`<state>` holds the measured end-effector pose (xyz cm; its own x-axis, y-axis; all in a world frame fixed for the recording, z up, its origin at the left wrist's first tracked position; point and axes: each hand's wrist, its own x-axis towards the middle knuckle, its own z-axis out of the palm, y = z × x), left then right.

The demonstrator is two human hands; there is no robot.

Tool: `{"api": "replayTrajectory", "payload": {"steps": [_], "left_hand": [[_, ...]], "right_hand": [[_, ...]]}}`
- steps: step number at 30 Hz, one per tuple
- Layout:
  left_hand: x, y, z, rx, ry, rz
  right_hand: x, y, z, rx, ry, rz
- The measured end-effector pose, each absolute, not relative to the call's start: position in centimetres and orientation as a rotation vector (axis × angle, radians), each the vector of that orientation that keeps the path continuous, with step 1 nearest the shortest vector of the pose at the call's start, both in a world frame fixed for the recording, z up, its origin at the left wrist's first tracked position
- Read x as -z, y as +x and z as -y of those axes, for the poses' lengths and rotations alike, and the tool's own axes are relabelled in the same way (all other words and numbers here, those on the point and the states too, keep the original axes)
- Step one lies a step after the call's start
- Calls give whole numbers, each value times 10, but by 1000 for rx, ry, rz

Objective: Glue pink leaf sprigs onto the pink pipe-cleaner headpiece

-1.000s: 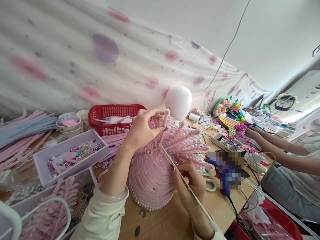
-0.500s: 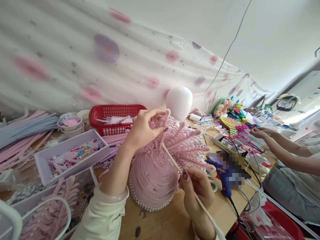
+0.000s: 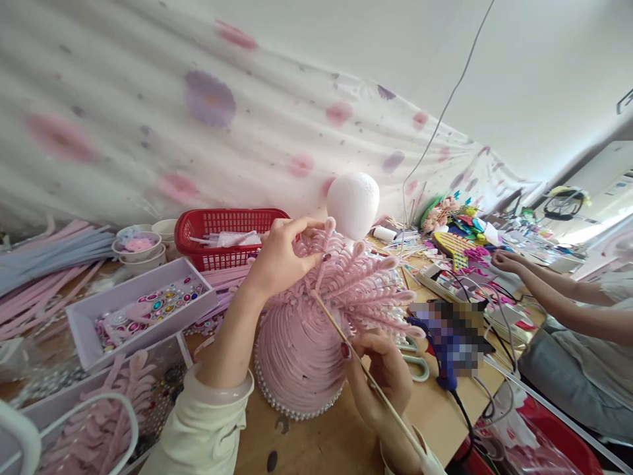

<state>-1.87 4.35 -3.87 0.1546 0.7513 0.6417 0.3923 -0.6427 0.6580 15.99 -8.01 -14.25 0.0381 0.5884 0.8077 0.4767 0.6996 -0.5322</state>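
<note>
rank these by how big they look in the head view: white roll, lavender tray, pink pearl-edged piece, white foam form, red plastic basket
1. Pink pearl-edged piece
2. Lavender tray and red plastic basket: too alike to rank, and the tray looks nearer
3. White foam form
4. White roll

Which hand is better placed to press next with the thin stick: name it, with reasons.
The right hand, I'd judge: it grips the thin stick, tip near the base of the looped pink strip; the left hand seems occupied holding that strip.
</note>
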Motion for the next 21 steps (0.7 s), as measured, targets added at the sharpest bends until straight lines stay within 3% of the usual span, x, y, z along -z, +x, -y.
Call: {"api": "replayTrajectory", "payload": {"steps": [14,21], "left_hand": [[38,-19,-43,-1473,2105,-1106],[39,-19,-44,-1467,2094,-1105]], "right_hand": [[147,166,79,-112,-1072,1594],[143,168,86,-204,-834,1676]]}}
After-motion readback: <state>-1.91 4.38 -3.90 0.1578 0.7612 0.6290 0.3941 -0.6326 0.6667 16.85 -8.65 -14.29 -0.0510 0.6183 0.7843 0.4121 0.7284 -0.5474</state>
